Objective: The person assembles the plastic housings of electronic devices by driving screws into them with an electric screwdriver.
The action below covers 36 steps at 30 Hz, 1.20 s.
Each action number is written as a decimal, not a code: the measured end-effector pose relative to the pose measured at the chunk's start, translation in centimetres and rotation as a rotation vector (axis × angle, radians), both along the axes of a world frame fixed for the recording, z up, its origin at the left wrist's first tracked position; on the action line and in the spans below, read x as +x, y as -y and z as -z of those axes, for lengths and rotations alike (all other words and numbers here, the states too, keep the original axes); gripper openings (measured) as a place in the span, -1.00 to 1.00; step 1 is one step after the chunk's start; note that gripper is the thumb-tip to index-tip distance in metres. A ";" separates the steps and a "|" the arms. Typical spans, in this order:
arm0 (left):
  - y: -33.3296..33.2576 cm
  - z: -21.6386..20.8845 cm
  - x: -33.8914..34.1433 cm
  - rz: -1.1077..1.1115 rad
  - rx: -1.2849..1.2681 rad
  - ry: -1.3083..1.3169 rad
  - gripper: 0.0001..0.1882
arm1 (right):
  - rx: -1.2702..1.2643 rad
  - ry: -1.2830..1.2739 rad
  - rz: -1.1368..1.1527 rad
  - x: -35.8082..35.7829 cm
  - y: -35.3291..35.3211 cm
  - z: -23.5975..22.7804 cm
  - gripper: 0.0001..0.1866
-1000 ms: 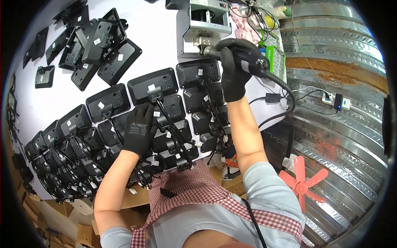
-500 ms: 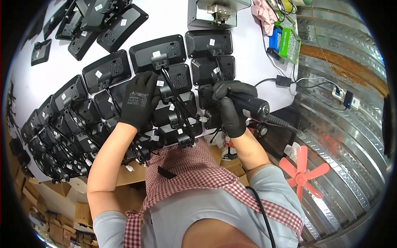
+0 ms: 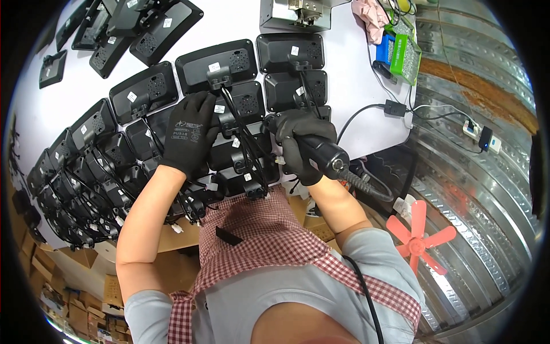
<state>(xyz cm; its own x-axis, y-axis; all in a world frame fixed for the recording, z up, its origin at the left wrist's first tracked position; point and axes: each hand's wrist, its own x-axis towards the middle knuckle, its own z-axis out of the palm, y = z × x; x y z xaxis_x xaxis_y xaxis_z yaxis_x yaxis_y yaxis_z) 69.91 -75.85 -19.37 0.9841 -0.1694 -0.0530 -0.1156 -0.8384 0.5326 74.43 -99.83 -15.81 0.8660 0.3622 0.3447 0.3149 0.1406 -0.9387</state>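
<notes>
My right hand, in a black glove, is wrapped round a black corded electric screwdriver. Its front end points left, by the bundle of black cables in the middle. In a matching glove, my left hand lies over the black display units left of those cables, fingers stretched forward and its palm side hidden. Just beyond it, a display unit lies face down, with a bracket and a white label on its back. Another display unit sits between my hands, partly covered by cables.
Rows of similar units with dangling leads fill the left of the white table. A metal fixture stands at the back. Green and blue boxes of small parts sit at the right edge, near a cable adapter. A pink fan is at right.
My right hand has moved left with the screwdriver, bringing it closer to the central cables. My left hand has stayed nearly in place. The whole view has shifted slightly.
</notes>
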 end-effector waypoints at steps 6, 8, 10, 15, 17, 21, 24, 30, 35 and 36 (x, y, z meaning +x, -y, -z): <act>-0.1 0.4 -0.3 -0.012 0.012 0.003 -0.35 | -0.142 0.074 -0.112 0.6 -1.0 -0.8 -0.70; -0.2 0.0 -0.3 -0.014 0.021 0.009 -0.35 | -0.175 0.037 -0.141 1.0 -1.3 -0.9 -0.69; 0.1 -0.1 -0.3 -0.025 -0.002 -0.028 -0.35 | -0.208 0.005 -0.178 1.4 -1.4 -0.9 -0.69; 0.0 0.2 -0.3 -0.025 -0.003 0.014 -0.37 | -0.203 0.002 -0.218 1.2 -0.9 -1.3 -0.70; -0.1 0.5 -0.4 -0.042 -0.001 -0.008 -0.37 | -0.366 -0.007 -0.257 1.6 -1.2 -1.8 -0.72; -0.3 0.1 0.0 -0.012 -0.012 0.006 -0.37 | -0.114 -0.143 0.016 0.5 -1.9 0.1 -0.72; 0.0 -0.3 -0.2 -0.028 -0.007 -0.013 -0.38 | -0.179 -0.047 -0.030 0.8 -1.3 0.4 -0.68; -0.1 -0.3 -0.1 -0.017 -0.006 -0.005 -0.37 | 0.009 -0.328 -0.030 6.1 -0.1 -4.2 -0.92; -0.1 -0.6 -0.2 -0.017 -0.026 -0.033 -0.35 | 0.203 0.125 0.474 14.2 -1.6 -5.6 -0.72; -0.1 -0.5 -0.2 -0.012 -0.027 -0.030 -0.35 | 0.202 0.139 0.459 15.2 -1.4 -5.1 -0.72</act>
